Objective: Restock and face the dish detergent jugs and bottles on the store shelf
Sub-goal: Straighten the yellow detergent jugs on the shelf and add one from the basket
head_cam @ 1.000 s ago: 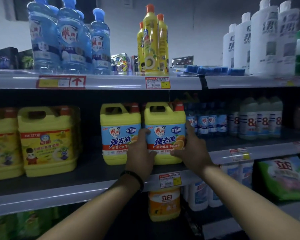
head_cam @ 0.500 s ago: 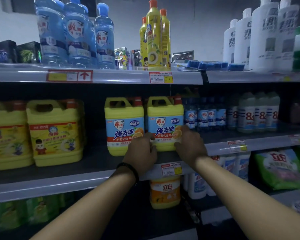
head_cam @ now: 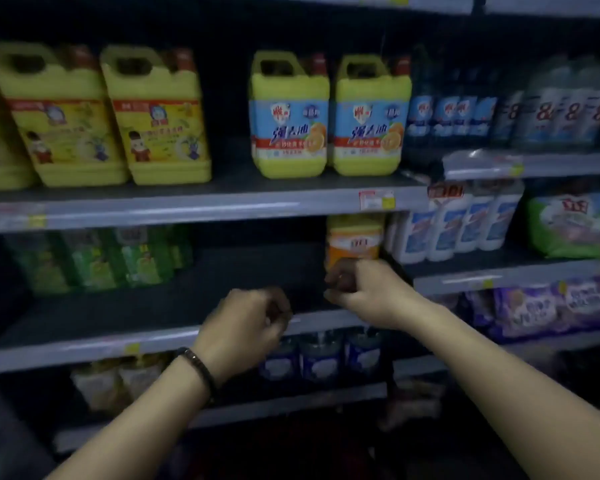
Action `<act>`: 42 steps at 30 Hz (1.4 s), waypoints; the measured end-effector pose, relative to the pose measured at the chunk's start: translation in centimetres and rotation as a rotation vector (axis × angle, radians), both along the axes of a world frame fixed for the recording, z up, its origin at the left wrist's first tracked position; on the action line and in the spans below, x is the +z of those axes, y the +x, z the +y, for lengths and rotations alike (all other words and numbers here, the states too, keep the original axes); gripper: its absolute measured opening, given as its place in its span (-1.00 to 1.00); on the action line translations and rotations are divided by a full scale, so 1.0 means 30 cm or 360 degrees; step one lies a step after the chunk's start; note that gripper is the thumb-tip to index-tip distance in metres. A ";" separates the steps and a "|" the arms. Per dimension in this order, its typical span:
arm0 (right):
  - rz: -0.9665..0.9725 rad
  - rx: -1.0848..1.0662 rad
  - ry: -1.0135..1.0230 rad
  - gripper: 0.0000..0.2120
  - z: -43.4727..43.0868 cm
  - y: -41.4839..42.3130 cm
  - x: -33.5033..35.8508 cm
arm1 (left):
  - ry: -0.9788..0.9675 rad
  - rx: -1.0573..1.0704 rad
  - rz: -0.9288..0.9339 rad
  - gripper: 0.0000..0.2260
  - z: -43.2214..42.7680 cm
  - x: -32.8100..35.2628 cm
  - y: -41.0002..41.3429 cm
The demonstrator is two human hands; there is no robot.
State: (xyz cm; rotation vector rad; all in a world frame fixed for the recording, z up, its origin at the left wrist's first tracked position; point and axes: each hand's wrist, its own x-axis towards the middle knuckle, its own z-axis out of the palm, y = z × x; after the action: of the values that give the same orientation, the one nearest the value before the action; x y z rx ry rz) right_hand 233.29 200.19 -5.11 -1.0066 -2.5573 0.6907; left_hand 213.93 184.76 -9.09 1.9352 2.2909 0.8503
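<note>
Both hands dropped off blue-label jug (head_cam: 369, 116) to lower shelf (head_cam: 153, 337), empty.

The yellow detergent jugs (head_cam: 369, 116) are smooth plastic with glossy printed labels. The shelf's front edge (head_cam: 187, 211) looks like pale painted metal with a dull sheen; its deck is dark and matt. The purple refill pouches (head_cam: 530, 306) are shiny film.

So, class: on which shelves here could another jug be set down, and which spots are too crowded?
Free: the gap between the cartoon-label jugs and the blue-label jugs; and the wide bare stretch one shelf down, between the green packs and the orange jug. Crowded: right of the blue-label jugs, where the dark bottles stand packed.
</note>
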 end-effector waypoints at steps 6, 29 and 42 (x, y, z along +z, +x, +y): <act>-0.0361 0.0143 -0.0319 -0.79 -0.164 -0.009 -0.445 | -0.0599 0.0101 -0.0074 -0.84 -0.269 -0.476 -0.047; -0.1356 0.0296 -0.1031 -0.42 -0.380 -0.017 -1.812 | -0.1528 -0.0205 -0.0694 -0.77 -0.392 -1.292 0.030; -0.1282 0.0178 -0.0934 -0.64 -0.376 -0.020 -1.971 | -0.1491 -0.0165 -0.0799 -0.69 -0.381 -1.322 0.006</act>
State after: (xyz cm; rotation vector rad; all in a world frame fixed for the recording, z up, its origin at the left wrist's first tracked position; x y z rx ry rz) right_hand 232.68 188.93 -64.23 -1.5877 -3.1766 1.3424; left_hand 214.12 173.32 -48.76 1.2217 1.7606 0.1335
